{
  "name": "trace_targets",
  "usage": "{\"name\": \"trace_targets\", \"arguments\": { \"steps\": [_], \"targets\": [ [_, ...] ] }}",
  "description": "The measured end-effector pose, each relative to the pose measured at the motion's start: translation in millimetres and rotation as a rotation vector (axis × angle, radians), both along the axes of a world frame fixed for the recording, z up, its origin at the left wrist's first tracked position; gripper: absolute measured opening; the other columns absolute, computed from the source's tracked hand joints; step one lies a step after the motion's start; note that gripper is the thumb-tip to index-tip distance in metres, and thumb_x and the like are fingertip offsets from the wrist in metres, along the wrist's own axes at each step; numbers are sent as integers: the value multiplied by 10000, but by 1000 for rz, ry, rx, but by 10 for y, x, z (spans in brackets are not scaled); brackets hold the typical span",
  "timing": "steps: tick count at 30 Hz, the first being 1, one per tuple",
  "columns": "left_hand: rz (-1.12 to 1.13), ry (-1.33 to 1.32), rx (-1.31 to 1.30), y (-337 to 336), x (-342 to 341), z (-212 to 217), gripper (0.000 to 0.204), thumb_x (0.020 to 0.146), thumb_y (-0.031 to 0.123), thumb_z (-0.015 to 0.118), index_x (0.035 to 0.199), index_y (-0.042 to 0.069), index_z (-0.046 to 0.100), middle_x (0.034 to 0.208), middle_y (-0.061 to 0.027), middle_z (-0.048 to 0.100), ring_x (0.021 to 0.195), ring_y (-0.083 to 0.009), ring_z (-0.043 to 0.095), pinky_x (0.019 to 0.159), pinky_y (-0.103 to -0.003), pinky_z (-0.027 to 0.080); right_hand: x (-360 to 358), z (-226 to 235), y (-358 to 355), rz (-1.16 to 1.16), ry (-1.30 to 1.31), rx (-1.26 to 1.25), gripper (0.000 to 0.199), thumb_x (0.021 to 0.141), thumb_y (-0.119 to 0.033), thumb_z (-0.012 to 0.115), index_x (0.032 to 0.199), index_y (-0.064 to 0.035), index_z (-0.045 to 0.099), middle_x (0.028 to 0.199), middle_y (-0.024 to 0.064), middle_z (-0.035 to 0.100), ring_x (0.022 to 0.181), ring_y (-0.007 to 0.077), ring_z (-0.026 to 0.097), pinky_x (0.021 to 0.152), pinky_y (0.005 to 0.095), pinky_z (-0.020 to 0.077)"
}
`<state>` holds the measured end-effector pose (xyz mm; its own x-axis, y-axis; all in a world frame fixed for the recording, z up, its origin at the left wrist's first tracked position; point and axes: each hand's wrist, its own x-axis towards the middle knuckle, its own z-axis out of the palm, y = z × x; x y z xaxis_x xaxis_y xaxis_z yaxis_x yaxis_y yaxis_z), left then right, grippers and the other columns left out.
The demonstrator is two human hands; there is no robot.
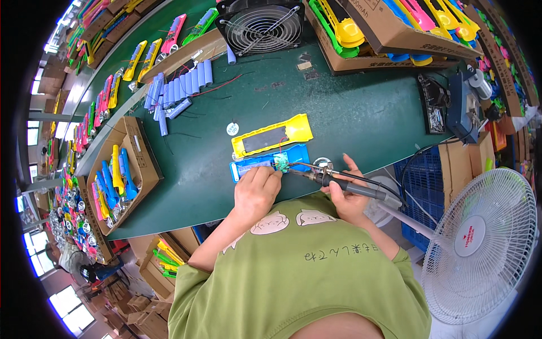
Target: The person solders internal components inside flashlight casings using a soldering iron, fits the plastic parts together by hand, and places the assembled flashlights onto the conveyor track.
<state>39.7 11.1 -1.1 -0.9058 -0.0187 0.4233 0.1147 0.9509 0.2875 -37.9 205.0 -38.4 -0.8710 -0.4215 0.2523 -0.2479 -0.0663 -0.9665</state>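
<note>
A blue plastic casing half (298, 153) lies in front of me with a lilac battery cell (252, 166) in it. Beside the cell sits a small green circuit board (281, 163) with thin red and dark wires. My left hand (257, 191) has its fingers closed on the casing's near left edge; the fingertips are partly hidden. In my right hand (349, 195) is a soldering iron (354, 187), its tip pointing left toward the board. A round silvery lamp head (323, 163) is by the casing's right end. Just beyond lies a yellow casing half (298, 129) with a black strip inside.
Loose lilac cells (186, 83) with wires are at the back left, near a black square fan (261, 28). Cardboard boxes of coloured casings stand at left (148, 155) and back right (389, 35). A blue soldering station (463, 104) and white fan (480, 243) are at right.
</note>
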Motion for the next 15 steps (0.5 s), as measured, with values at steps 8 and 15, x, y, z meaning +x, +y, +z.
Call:
{"name": "trace_targets", "arguments": {
  "steps": [8,15],
  "targets": [
    [2,-7,-11,1,-8,9,207,603,7,680,793,55,611,741,-38,556,635,-197,548,533,-292,444,-1,26,-62,-44,-24,-26,125,753,-50,572,849,10,519,628,42,584,550,126,621,1033,506,226],
    [16,-18,3,19,-18,21,195,609,1,676,784,52,604,738,-39,554,643,-203,552,542,-297,449,4,-51,16,24,2,-23,191,774,8,587,953,59,544,884,161,579,872,252,616,845,357,490]
  ]
}}
